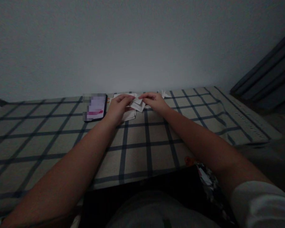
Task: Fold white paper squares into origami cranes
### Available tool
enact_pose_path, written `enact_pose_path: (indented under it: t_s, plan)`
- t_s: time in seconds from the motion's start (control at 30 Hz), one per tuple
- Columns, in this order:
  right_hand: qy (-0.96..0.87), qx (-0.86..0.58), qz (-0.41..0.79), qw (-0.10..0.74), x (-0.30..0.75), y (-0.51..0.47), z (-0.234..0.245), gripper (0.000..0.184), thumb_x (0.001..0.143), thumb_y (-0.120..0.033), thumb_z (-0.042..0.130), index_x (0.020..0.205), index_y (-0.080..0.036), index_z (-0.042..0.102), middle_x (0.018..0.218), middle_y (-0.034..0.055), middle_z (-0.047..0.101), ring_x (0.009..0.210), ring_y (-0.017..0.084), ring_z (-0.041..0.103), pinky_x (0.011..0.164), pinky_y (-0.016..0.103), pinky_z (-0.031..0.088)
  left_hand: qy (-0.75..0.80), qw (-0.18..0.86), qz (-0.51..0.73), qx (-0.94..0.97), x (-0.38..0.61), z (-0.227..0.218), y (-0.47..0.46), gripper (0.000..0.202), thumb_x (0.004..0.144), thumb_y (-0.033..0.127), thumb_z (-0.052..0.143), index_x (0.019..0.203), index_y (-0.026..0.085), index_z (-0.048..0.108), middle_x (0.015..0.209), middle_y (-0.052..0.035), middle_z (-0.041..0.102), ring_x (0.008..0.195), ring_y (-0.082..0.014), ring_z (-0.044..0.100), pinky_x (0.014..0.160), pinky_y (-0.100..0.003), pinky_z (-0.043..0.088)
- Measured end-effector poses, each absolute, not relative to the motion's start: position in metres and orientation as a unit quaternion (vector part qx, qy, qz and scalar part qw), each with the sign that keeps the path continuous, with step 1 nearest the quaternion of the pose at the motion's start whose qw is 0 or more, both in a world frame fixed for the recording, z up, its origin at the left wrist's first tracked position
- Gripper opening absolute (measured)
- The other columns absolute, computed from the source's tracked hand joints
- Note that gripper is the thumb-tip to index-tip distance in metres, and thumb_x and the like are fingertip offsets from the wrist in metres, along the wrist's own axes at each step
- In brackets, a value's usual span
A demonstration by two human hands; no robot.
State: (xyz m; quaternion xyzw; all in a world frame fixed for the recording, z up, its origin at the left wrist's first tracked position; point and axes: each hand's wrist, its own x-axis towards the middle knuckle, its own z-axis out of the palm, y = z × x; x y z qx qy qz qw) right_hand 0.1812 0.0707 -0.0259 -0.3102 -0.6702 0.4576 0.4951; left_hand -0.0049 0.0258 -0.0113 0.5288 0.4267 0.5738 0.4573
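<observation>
Between my two hands is a small piece of folded white paper (pixel 139 105), held a little above the table. My left hand (pixel 119 107) pinches its left edge with thumb and fingers. From the other side, my right hand (pixel 154 100) grips the paper's right upper edge between thumb and forefinger. Under and beside my left hand lie more sheets of white paper (pixel 129 116), partly hidden by the hand. Just behind my right hand sits a pointed white folded-paper shape (pixel 164 94). The finer folds are too dim to make out.
A smartphone (pixel 96 107) with its screen lit lies left of my left hand. A checked cloth (pixel 135 136) covers the table, which meets a pale wall (pixel 142 47) at the back. Dark curtain folds (pixel 268 60) hang at the right.
</observation>
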Motion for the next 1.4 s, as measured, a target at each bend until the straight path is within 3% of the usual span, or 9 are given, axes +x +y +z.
enact_pose_path:
  t_s: [0.13, 0.27, 0.43, 0.6, 0.67, 0.8, 0.97, 1.13, 1.4]
  plan:
    - [-0.665, -0.305, 0.481, 0.483, 0.181, 0.069, -0.024, 0.018, 0.082, -0.026, 0.067, 0.096, -0.017, 0.074, 0.089, 0.003, 0.073, 0.078, 0.013, 0.065, 0.077, 0.028, 0.056, 0.404, 0.455, 0.569, 0.553, -0.005, -0.013, 0.026, 0.042, 0.061, 0.03, 0.086, 0.098, 0.017, 0.07, 0.082, -0.0024, 0.073, 0.073, -0.0161, 0.068, 0.07, -0.03, 0.059]
    - [-0.647, -0.281, 0.525, 0.476, 0.18, 0.067, -0.023, 0.027, 0.085, -0.035, 0.067, 0.107, -0.019, 0.068, 0.087, 0.0023, 0.071, 0.075, 0.013, 0.066, 0.07, 0.027, 0.057, 0.386, 0.432, 0.58, 0.572, -0.005, -0.012, 0.026, 0.045, 0.063, 0.027, 0.085, 0.104, 0.018, 0.068, 0.087, -0.0029, 0.074, 0.076, -0.0157, 0.07, 0.077, -0.031, 0.059]
    - [-0.694, -0.291, 0.49, 0.44, 0.18, 0.066, -0.023, 0.028, 0.083, -0.043, 0.073, 0.081, -0.016, 0.064, 0.075, 0.0016, 0.066, 0.069, 0.013, 0.061, 0.067, 0.026, 0.054, 0.398, 0.443, 0.569, 0.567, -0.006, -0.015, 0.028, 0.057, 0.062, 0.031, 0.087, 0.114, 0.018, 0.067, 0.087, -0.0032, 0.075, 0.075, -0.017, 0.071, 0.078, -0.034, 0.06]
    - [-0.705, -0.315, 0.454, 0.444, 0.182, 0.064, -0.02, 0.027, 0.084, -0.037, 0.072, 0.072, -0.016, 0.06, 0.069, -0.0007, 0.06, 0.067, 0.012, 0.057, 0.066, 0.025, 0.049, 0.443, 0.461, 0.515, 0.571, -0.003, -0.015, 0.023, 0.038, 0.065, 0.046, 0.088, 0.079, 0.014, 0.072, 0.078, -0.0065, 0.073, 0.07, -0.0184, 0.07, 0.072, -0.034, 0.061]
    - [-0.695, -0.322, 0.461, 0.448, 0.181, 0.063, -0.02, 0.028, 0.086, -0.035, 0.07, 0.069, -0.017, 0.058, 0.067, -0.0017, 0.057, 0.066, 0.011, 0.055, 0.064, 0.024, 0.046, 0.448, 0.457, 0.511, 0.574, -0.003, -0.014, 0.02, 0.037, 0.065, 0.046, 0.089, 0.074, 0.015, 0.071, 0.073, -0.0059, 0.072, 0.068, -0.0182, 0.069, 0.069, -0.033, 0.062]
    - [-0.687, -0.324, 0.469, 0.451, 0.181, 0.061, -0.017, 0.03, 0.09, -0.037, 0.065, 0.07, -0.017, 0.059, 0.066, -0.0017, 0.057, 0.065, 0.011, 0.055, 0.063, 0.024, 0.047, 0.455, 0.453, 0.516, 0.567, -0.003, -0.013, 0.02, 0.04, 0.061, 0.047, 0.091, 0.077, 0.015, 0.073, 0.075, -0.0059, 0.073, 0.067, -0.018, 0.069, 0.067, -0.032, 0.061]
    - [-0.678, -0.316, 0.466, 0.473, 0.18, 0.059, -0.014, 0.024, 0.087, -0.039, 0.071, 0.08, -0.016, 0.066, 0.072, -0.0009, 0.065, 0.066, 0.01, 0.059, 0.065, 0.023, 0.051, 0.454, 0.465, 0.518, 0.557, -0.002, -0.014, 0.022, 0.048, 0.066, 0.058, 0.084, 0.084, 0.014, 0.075, 0.085, -0.0086, 0.076, 0.07, -0.0179, 0.069, 0.067, -0.031, 0.059]
    - [-0.668, -0.324, 0.53, 0.411, 0.178, 0.057, -0.015, 0.027, 0.086, -0.04, 0.074, 0.08, -0.015, 0.062, 0.07, 0.0009, 0.067, 0.063, 0.01, 0.064, 0.064, 0.023, 0.055, 0.462, 0.388, 0.549, 0.577, -0.005, -0.013, 0.024, 0.05, 0.069, 0.064, 0.08, 0.083, 0.016, 0.078, 0.079, -0.0064, 0.075, 0.069, -0.0176, 0.066, 0.064, -0.027, 0.053]
    - [-0.712, -0.325, 0.477, 0.4, 0.177, 0.056, -0.019, 0.018, 0.084, -0.025, 0.072, 0.075, -0.015, 0.061, 0.066, -0.0011, 0.064, 0.063, 0.011, 0.063, 0.059, 0.021, 0.051, 0.452, 0.395, 0.539, 0.591, -0.005, -0.015, 0.023, 0.041, 0.069, 0.053, 0.084, 0.088, 0.017, 0.079, 0.086, -0.0056, 0.077, 0.072, -0.017, 0.066, 0.065, -0.026, 0.051]
